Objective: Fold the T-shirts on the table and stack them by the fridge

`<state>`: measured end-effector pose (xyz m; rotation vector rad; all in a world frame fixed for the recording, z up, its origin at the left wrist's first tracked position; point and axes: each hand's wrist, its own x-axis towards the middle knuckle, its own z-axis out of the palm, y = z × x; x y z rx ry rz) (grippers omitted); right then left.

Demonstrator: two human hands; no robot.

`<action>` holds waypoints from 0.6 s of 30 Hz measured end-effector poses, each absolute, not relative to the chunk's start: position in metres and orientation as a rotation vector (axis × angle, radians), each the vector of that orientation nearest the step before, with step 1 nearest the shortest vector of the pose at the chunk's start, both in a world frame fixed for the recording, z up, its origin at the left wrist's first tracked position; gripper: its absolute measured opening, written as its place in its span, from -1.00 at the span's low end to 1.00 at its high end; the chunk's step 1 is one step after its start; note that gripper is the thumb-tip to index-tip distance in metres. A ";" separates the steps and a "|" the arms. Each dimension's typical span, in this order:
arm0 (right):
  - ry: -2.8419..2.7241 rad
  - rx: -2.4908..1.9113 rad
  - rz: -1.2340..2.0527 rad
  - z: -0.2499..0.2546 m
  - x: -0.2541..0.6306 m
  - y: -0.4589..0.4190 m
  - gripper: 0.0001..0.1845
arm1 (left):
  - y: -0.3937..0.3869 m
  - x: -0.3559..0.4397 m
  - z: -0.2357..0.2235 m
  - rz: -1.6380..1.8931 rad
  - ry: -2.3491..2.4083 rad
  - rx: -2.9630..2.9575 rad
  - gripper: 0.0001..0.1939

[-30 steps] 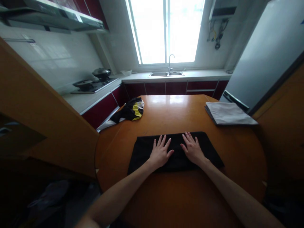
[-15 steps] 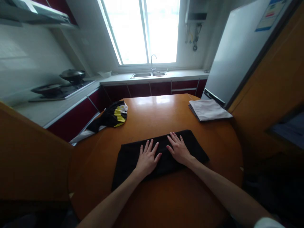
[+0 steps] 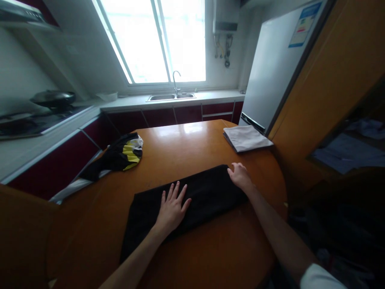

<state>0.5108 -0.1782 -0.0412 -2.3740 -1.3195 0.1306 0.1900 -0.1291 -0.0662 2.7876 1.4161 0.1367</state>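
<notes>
A folded black cloth (image 3: 204, 196), its kind not clear, lies flat as a long strip on the wooden table (image 3: 180, 150). My left hand (image 3: 171, 208) rests palm down on its left half, fingers spread. At the cloth's far right corner is my right hand (image 3: 240, 176), its thumb by the edge and its fingers slightly bent and apart from the thumb. Whether the right fingertips touch the cloth is hard to make out.
A crumpled black, yellow and white garment (image 3: 123, 154) lies at the table's left edge. On the far right sits a folded pale cloth (image 3: 248, 138). Beyond are a counter with a sink (image 3: 162, 97), a stove with a pan (image 3: 54, 98), and a fridge (image 3: 264, 72).
My right hand has slid from the cloth's middle to its far right corner. My left hand stays spread on the cloth. The view has turned a little to the right.
</notes>
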 end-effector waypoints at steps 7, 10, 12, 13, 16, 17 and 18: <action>-1.331 -2.488 0.455 -0.045 0.527 -0.181 -0.59 | -0.130 0.191 -0.064 0.133 1.419 2.771 -0.38; -1.317 -2.428 0.533 -0.041 0.528 -0.182 -0.65 | -0.129 0.191 -0.067 0.168 1.413 2.771 -0.39; -1.303 -2.349 0.598 -0.040 0.529 -0.183 -0.71 | -0.129 0.190 -0.068 0.193 1.408 2.773 -0.40; -1.289 -2.299 0.642 -0.040 0.529 -0.183 -0.74 | -0.129 0.190 -0.069 0.205 1.405 2.774 -0.40; -1.255 -2.166 0.778 -0.039 0.529 -0.184 -0.80 | -0.128 0.189 -0.070 0.234 1.390 2.771 -0.40; -1.256 -2.125 0.821 -0.038 0.528 -0.185 -0.81 | -0.128 0.189 -0.071 0.244 1.383 2.767 -0.40; -1.259 -2.078 0.866 -0.037 0.527 -0.186 -0.82 | -0.128 0.189 -0.071 0.259 1.377 2.762 -0.40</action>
